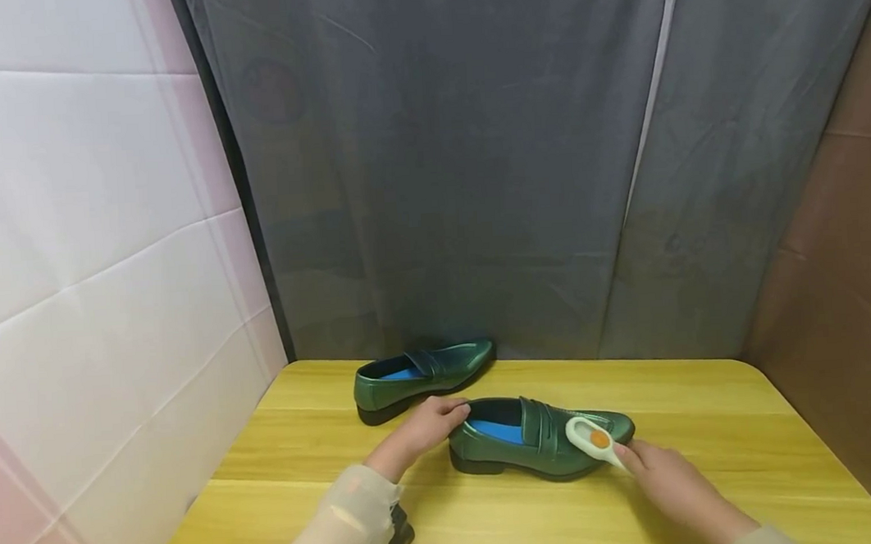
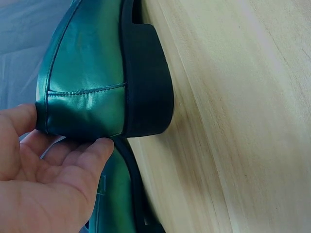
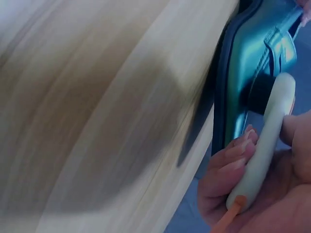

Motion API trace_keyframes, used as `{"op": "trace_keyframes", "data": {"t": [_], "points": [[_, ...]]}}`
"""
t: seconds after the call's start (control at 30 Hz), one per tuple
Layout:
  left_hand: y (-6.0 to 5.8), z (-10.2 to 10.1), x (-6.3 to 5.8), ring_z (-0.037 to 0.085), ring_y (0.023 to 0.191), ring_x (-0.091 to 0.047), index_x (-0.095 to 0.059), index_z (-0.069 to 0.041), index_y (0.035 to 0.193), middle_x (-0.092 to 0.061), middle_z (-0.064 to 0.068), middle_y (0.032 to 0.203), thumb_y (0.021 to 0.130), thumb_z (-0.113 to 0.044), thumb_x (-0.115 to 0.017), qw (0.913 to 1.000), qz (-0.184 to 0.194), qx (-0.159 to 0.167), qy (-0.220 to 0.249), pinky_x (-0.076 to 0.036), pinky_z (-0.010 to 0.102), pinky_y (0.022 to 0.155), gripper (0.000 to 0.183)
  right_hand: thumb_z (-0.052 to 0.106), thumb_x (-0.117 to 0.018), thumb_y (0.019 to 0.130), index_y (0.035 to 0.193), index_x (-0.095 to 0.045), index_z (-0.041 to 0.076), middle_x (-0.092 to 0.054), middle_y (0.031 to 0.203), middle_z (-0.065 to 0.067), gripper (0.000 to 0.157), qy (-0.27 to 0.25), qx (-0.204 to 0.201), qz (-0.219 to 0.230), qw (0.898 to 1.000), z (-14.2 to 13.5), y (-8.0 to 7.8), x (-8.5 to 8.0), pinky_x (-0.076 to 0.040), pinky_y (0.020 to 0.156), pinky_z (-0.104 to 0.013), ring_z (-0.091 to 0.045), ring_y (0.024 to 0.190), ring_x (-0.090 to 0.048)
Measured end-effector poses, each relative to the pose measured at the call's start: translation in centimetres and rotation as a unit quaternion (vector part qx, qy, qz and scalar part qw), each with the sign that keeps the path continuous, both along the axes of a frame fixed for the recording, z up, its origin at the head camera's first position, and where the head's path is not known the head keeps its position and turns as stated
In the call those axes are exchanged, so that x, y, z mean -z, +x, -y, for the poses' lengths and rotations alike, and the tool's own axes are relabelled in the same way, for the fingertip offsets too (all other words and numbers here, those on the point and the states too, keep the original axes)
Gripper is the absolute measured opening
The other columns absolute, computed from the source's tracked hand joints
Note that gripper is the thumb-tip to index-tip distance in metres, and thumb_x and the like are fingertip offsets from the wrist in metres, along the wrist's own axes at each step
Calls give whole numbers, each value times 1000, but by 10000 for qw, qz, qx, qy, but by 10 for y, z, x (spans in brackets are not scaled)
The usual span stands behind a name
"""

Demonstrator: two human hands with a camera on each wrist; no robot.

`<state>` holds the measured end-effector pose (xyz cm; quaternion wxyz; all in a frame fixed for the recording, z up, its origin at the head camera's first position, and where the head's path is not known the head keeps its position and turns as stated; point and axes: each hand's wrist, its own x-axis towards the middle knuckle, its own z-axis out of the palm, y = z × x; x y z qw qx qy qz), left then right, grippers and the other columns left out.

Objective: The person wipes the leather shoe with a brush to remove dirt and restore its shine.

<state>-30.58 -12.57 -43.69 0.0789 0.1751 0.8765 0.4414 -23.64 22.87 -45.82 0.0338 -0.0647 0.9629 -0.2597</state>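
A shiny green loafer (image 1: pixel 563 446) with a blue insole stands on the table, toe to the right. My left hand (image 1: pixel 432 424) holds its back collar, and in the left wrist view the fingers (image 2: pixel 92 158) lie against the heel. My right hand (image 1: pixel 668 477) grips the pale handle of a small shoe brush (image 1: pixel 588 438), which has an orange spot on top. Dark bristles (image 3: pixel 261 92) under the brush head meet the upper in front of the strap, seen in the right wrist view. An orange loop (image 3: pixel 226 218) hangs from the handle's end.
A matching green loafer (image 1: pixel 426 378) stands behind, near the table's back edge. The yellow wood-grain table (image 1: pixel 693 398) is backed by a grey curtain (image 1: pixel 438 181). White cloth (image 1: pixel 92 200) hangs on the left, brown cloth (image 1: pixel 843 283) on the right.
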Motion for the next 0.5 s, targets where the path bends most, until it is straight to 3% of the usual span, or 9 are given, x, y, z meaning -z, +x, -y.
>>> {"op": "trace_keyframes", "data": {"t": [0.03,0.13,0.27,0.5], "points": [[0,0,0,30,120,-44,-54,-2,126,-53,14,126,95,-29,-49,10000,7,-3,-10,-36,46,97,42,57,-28,94,115,-58,1,-61,108,-14,67,20,-6,-12,10000,2,1,-1,-41,83,-53,-33,99,-56],[-1,-1,0,30,120,-44,-53,-1,127,-53,14,126,95,-29,-49,10000,24,-1,-37,-36,46,97,42,52,-28,96,101,-60,4,-60,86,-10,59,111,55,55,9999,8,-3,-5,-44,70,-44,-26,79,-57],[-1,-3,0,30,121,-43,-53,-2,127,-53,13,127,95,-29,-48,10000,38,-3,-7,-35,46,97,42,46,-27,98,82,-55,6,-44,62,-4,51,141,191,181,9996,17,-16,-11,-35,51,-32,-17,54,-40],[-1,-2,3,30,120,-44,-55,-4,126,-53,13,126,95,-30,-49,9999,-16,13,-125,-36,45,97,41,37,-27,100,79,-55,5,-43,61,-6,48,318,232,181,9991,27,-44,-13,-34,48,-31,-18,51,-39]]}}
